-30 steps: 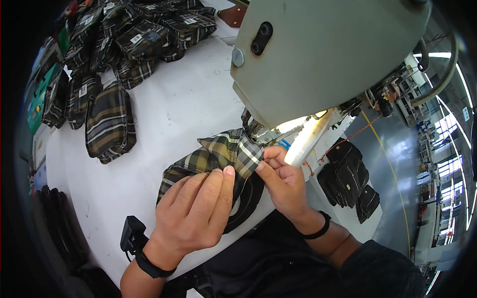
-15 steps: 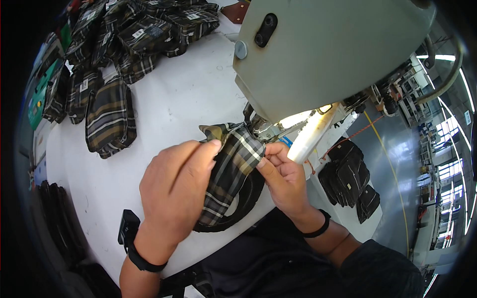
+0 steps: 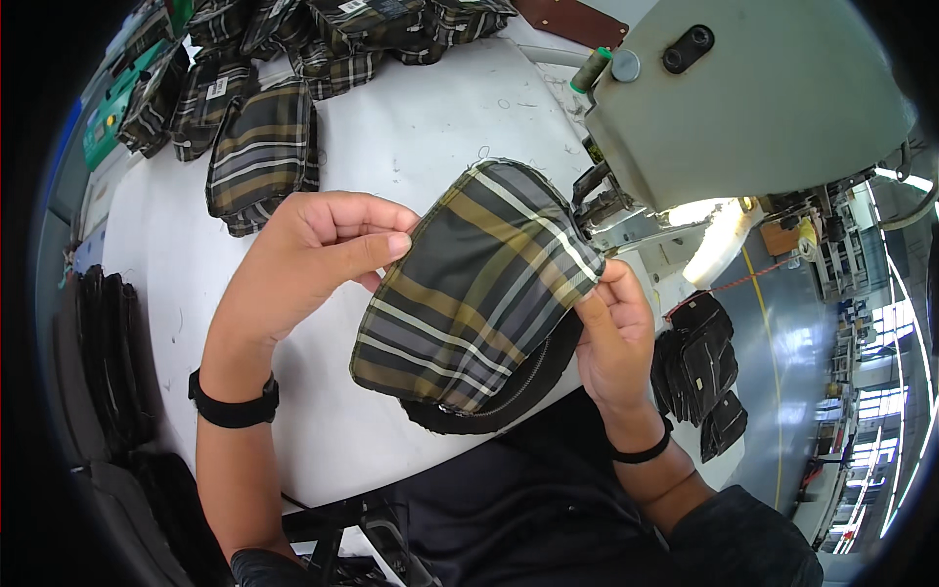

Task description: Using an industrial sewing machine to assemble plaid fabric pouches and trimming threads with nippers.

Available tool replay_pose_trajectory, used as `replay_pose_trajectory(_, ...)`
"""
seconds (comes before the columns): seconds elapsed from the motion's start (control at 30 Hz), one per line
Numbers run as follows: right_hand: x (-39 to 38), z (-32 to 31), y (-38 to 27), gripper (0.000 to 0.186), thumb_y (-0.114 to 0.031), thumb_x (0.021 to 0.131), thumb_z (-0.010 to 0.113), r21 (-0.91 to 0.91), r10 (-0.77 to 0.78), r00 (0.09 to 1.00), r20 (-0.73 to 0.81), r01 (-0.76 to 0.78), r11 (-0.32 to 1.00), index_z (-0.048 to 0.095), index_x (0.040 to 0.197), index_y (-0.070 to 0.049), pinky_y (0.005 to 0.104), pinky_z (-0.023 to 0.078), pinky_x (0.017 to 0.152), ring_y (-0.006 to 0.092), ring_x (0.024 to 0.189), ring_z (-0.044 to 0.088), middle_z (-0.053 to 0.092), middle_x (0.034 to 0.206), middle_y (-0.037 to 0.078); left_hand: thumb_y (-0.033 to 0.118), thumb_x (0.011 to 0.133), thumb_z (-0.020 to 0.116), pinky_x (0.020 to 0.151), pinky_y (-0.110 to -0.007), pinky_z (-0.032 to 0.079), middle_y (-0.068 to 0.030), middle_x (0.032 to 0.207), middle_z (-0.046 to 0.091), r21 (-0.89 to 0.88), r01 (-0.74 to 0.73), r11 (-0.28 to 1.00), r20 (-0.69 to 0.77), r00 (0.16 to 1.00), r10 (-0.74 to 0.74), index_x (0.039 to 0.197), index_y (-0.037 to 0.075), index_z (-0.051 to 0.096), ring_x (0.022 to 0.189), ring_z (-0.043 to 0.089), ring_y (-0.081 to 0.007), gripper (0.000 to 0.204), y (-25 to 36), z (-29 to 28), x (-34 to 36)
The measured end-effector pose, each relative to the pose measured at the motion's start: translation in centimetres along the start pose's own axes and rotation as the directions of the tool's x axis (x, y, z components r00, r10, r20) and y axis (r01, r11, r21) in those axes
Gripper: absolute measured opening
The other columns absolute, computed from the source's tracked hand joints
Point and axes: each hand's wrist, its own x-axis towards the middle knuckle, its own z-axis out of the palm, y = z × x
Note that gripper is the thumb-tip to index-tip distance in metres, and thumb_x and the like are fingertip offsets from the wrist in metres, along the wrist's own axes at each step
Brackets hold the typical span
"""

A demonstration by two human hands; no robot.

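Between my hands a plaid fabric panel (image 3: 460,284) in black, brown and white is spread flat beside the sewing machine (image 3: 743,108). My left hand (image 3: 323,245) pinches its left edge between thumb and fingers. At its right edge my right hand (image 3: 618,338) grips the cloth, close to the machine's needle area (image 3: 606,207). A black strip with a zipper (image 3: 523,386) curves under the panel's lower right side, partly hidden by it. The far right corner of the panel lies against the needle area; whether the needle is in the cloth cannot be seen.
Several plaid pouches (image 3: 264,147) are heaped at the far left of the white table (image 3: 411,127). A green thread spool (image 3: 591,70) stands by the machine head, near a brown piece (image 3: 572,22). Dark pieces (image 3: 699,357) are stacked at right; more dark fabric (image 3: 108,362) hangs at left.
My left hand has moved left and up, drawing the folded panel out flat. My right hand keeps its hold on the right edge. The whole view has shifted, with the machine farther right.
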Motion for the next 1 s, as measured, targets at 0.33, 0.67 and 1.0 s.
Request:
replay_pose_trajectory(0.33, -0.1, 0.9, -0.4, 0.020, -0.005, 0.106, 0.060, -0.016, -0.012, 0.999, -0.047, 0.011, 1.000, 0.055, 0.125, 0.001, 0.0156, 0.041, 0.071, 0.0018, 0.094, 0.059, 0.069, 0.112, 0.006, 0.017, 0.095, 0.075, 0.072, -0.024, 0.053, 0.0010, 0.090, 0.073, -0.032, 0.033, 0.999, 0.015, 0.999, -0.032, 0.112, 0.002, 0.077, 0.079, 0.064, -0.0067, 0.022, 0.1, 0.0, 0.0)
replay_pose_trajectory(0.67, -0.1, 1.0, -0.4, 0.019, -0.007, 0.106, 0.060, -0.009, -0.017, 0.999, -0.046, 0.017, 1.000, 0.056, 0.124, 0.000, 0.0159, 0.041, 0.069, 0.0001, 0.084, 0.057, 0.070, 0.104, 0.002, 0.024, 0.097, 0.073, 0.074, -0.023, 0.051, 0.0030, 0.090, 0.070, -0.042, 0.013, 0.999, 0.057, 0.998, -0.011, 0.112, 0.003, 0.076, 0.080, 0.061, -0.0062, 0.026, 0.3, 0.8, -0.1)
replay_pose_trajectory(1.0, -0.1, 0.5, -0.3, 0.016, -0.007, 0.107, 0.059, -0.015, -0.003, 1.000, -0.027, 0.003, 1.000, 0.055, 0.122, -0.002, 0.0162, 0.041, 0.071, -0.0003, 0.084, 0.055, 0.069, 0.102, 0.000, 0.035, 0.103, 0.065, 0.075, -0.023, 0.046, 0.0064, 0.089, 0.064, 0.047, 0.011, 0.999, -0.008, 1.000, -0.010, 0.100, 0.008, 0.070, 0.083, 0.056, -0.0051, 0.028, 1.2, 2.1, 2.6)
